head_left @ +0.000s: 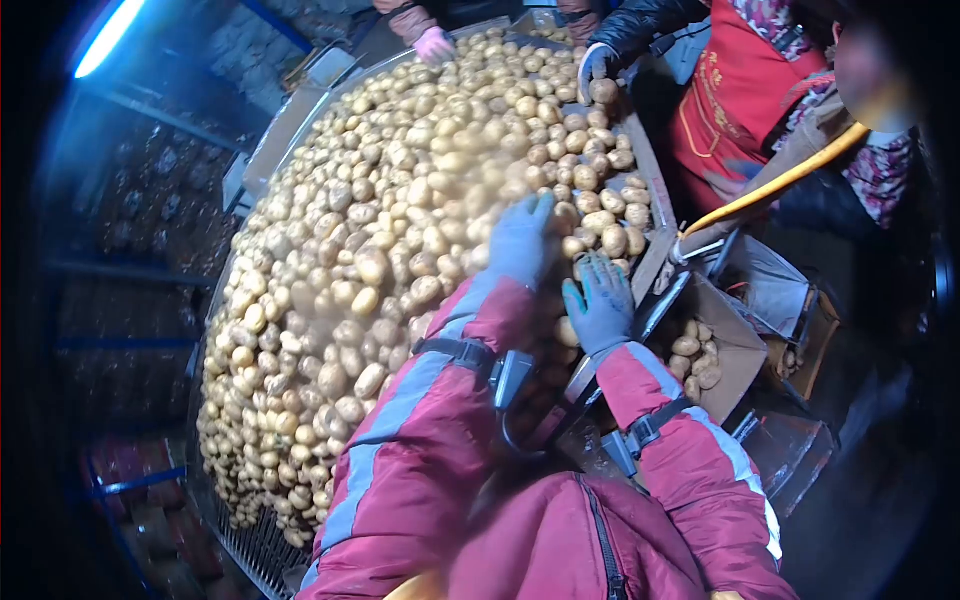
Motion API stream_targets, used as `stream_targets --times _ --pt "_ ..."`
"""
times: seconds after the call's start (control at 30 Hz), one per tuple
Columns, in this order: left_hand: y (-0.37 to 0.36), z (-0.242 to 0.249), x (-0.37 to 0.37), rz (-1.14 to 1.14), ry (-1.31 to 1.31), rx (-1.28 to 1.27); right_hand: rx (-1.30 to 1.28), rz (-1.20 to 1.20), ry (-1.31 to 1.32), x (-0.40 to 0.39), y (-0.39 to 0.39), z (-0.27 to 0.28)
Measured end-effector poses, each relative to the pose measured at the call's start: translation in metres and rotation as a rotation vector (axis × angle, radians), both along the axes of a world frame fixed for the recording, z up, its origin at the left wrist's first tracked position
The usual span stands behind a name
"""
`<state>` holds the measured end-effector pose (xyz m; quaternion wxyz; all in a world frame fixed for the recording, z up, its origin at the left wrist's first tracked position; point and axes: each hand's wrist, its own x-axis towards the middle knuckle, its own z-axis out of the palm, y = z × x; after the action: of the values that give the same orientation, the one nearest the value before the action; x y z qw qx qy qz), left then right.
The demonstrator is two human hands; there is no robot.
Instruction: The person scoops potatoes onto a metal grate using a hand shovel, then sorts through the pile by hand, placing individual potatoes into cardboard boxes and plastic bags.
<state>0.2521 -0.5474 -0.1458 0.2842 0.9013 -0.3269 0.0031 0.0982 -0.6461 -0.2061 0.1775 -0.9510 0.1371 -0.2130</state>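
Observation:
A broad heap of potatoes [370, 265] covers a large sorting table [228, 540] with a slatted edge. My left hand [518, 245], in a blue-grey glove, lies on the potatoes near the right part of the heap, fingers stretched forward. Just to its right and nearer my body, my right hand [602, 303] has its gloved fingers spread, palm down, at the table's right edge. Potatoes sit right beyond the fingertips of both hands. What lies under the palms is hidden, and I see nothing gripped in either hand.
Cardboard boxes [735, 355] stand below the table's right side, one holding potatoes [693, 358]. A co-worker in a red apron [735, 95] stands at the right, a gloved hand [597, 70] by the potatoes. Another person's pink glove [434, 45] touches the far edge. A yellow strap [770, 185] hangs right.

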Motion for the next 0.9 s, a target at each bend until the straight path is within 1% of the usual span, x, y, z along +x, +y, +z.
stream_targets --times 0.03,0.1,0.13,0.17,0.27,0.3,0.33,0.4,0.43,0.47,0.5,0.53,0.57,0.63,0.67,0.7,0.73,0.77,0.8,0.87,0.9 --pt "-0.009 -0.002 0.000 -0.011 0.074 0.080 0.031 0.006 0.046 0.000 0.000 0.001" --pt "-0.008 -0.005 -0.003 0.057 0.207 -0.135 0.059 0.013 0.094 -0.006 -0.001 0.004" --pt "0.000 0.003 -0.008 0.106 0.273 -0.234 0.052 0.021 0.095 -0.008 0.000 0.005" --pt "0.006 0.014 -0.014 0.146 0.243 -0.253 0.043 0.024 0.087 -0.005 -0.001 0.008" --pt "0.053 0.019 -0.023 0.150 1.117 -0.701 -0.018 0.024 0.035 -0.005 -0.002 0.006" --pt "0.067 0.042 -0.035 0.185 1.255 -0.706 -0.011 0.025 -0.031 -0.003 -0.003 0.002" --pt "0.079 0.043 -0.041 0.175 1.315 -0.689 0.011 0.017 -0.038 -0.002 -0.001 0.004" --pt "0.113 0.057 -0.081 0.267 1.590 -1.142 0.050 0.002 -0.055 -0.003 0.002 0.009" --pt "0.126 0.060 -0.090 0.181 1.641 -1.156 0.006 0.003 -0.086 -0.004 0.002 0.008" --pt "0.143 0.055 -0.095 0.200 1.719 -1.128 0.034 0.023 -0.108 -0.006 0.001 0.003" --pt "0.152 0.060 -0.108 0.244 1.694 -1.129 0.189 0.043 -0.073 -0.009 0.000 0.001" --pt "0.154 0.080 -0.123 0.287 1.669 -1.130 0.344 0.064 -0.037 -0.012 0.002 0.010" --pt "0.151 0.100 -0.142 0.345 1.550 -1.019 0.408 0.138 -0.068 -0.019 0.007 0.017" --pt "0.159 0.101 -0.161 0.351 1.560 -0.981 0.535 0.277 -0.110 -0.055 0.028 0.077" --pt "0.159 0.099 -0.170 0.348 1.570 -0.959 0.951 0.428 -0.019 -0.077 0.038 0.112" --pt "0.154 0.091 -0.177 0.373 1.538 -0.911 0.988 0.513 0.121 -0.095 0.042 0.135" --pt "0.148 0.090 -0.189 0.271 1.520 -0.907 0.968 0.569 0.058 -0.113 0.053 0.133" --pt "0.152 0.064 -0.197 0.007 0.987 -0.615 0.939 0.559 0.089 -0.129 0.059 0.132" --pt "0.143 0.075 -0.211 0.044 1.018 -0.555 0.911 0.543 0.115 -0.143 0.059 0.133" --pt "0.124 0.098 -0.240 0.113 1.082 -0.431 1.238 0.472 0.177 -0.166 0.049 0.134" --pt "0.115 0.101 -0.246 0.216 1.243 -0.514 1.337 0.482 0.062 -0.178 0.046 0.130"
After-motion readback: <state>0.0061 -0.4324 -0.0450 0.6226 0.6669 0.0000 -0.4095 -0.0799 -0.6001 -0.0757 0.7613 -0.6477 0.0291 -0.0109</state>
